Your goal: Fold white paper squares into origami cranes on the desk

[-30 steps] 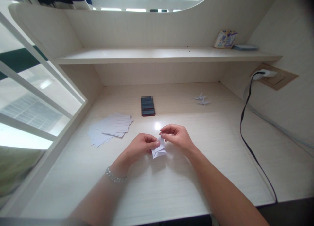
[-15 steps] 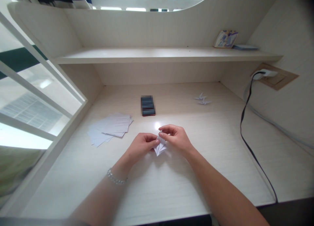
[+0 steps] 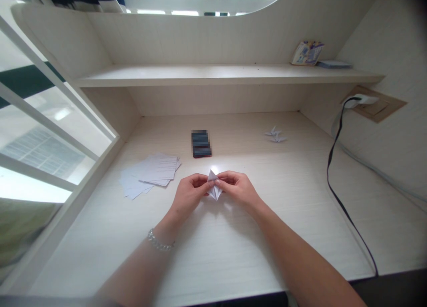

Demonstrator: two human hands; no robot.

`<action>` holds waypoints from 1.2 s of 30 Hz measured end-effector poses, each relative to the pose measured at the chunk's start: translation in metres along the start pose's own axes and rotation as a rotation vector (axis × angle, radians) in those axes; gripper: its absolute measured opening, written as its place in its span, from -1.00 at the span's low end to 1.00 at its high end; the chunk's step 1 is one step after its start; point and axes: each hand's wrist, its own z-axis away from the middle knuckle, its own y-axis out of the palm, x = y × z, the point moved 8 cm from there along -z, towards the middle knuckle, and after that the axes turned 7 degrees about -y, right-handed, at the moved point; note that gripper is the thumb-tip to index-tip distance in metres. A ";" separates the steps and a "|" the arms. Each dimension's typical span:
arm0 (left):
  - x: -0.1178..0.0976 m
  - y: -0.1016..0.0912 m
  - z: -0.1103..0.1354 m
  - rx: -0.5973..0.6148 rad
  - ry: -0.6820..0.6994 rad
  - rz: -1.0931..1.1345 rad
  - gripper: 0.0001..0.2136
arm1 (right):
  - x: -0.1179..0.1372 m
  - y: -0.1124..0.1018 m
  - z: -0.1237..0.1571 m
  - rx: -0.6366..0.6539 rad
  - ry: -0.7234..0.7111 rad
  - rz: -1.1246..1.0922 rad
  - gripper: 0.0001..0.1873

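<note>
A small white folded paper piece point(image 3: 214, 185) is held just above the desk point(image 3: 233, 236) between both my hands. My left hand point(image 3: 188, 193), with a bracelet at the wrist, pinches its left side with closed fingers. Closed fingertips of my right hand point(image 3: 239, 188) pinch its right side. The paper's point sticks up between my thumbs. A loose stack of white paper sheets point(image 3: 150, 173) lies to the left of my hands.
A dark blurred block point(image 3: 201, 144) lies behind my hands. Two small folded paper figures point(image 3: 275, 135) sit at the back right. A black cable point(image 3: 336, 165) runs from a wall plug point(image 3: 358, 101) down the desk's right side. A packet point(image 3: 306, 53) stands on the shelf.
Both hands have moved a little away from me with the folded paper, which has turned so its point now stands up between my thumbs.
</note>
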 end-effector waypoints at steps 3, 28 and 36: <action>0.000 -0.004 -0.001 -0.054 0.028 0.008 -0.76 | 0.001 -0.001 0.001 -0.039 -0.005 0.060 -0.83; 0.007 -0.006 -0.004 -0.017 -0.004 0.000 -0.76 | -0.009 -0.001 0.002 -0.065 0.079 0.009 -0.79; 0.003 -0.006 -0.002 -0.041 0.000 -0.011 -0.76 | -0.014 0.002 0.002 -0.047 0.107 -0.074 -0.75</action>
